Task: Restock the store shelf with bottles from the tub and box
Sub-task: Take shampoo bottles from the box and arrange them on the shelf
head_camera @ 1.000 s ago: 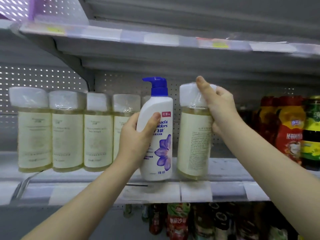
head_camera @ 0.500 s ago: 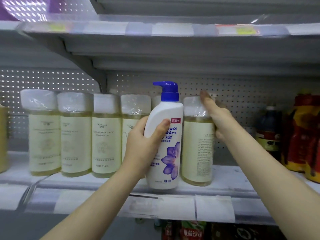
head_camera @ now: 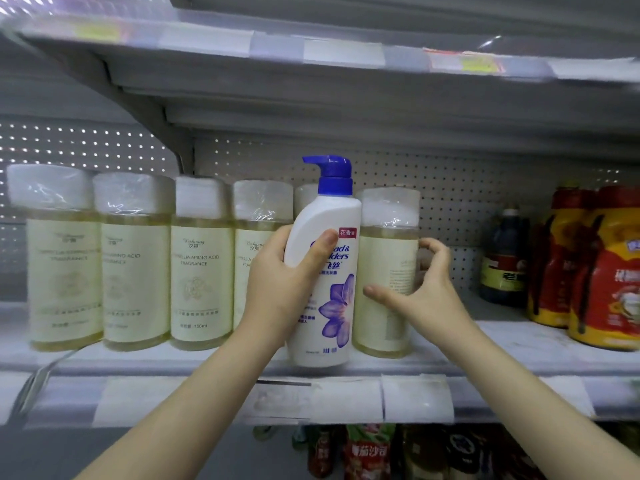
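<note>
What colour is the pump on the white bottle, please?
The pump is blue; head view shows it best.

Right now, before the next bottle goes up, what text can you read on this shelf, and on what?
"ead &" and "lders": white pump bottle, rest hidden by left hand.
"花香": red tag on that bottle.
"AMINO ACID FRAGRANCE": pale yellow bottle, third from left.
"750ml": same bottle, low.
"番茄沙司": red pouch under the shelf.
Blurred, unreadable: price tags, dark bottle, red jars.

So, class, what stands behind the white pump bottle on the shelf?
A plastic-wrapped cap shows behind the pump bottle; the rest is covered by it and the left hand.
</note>
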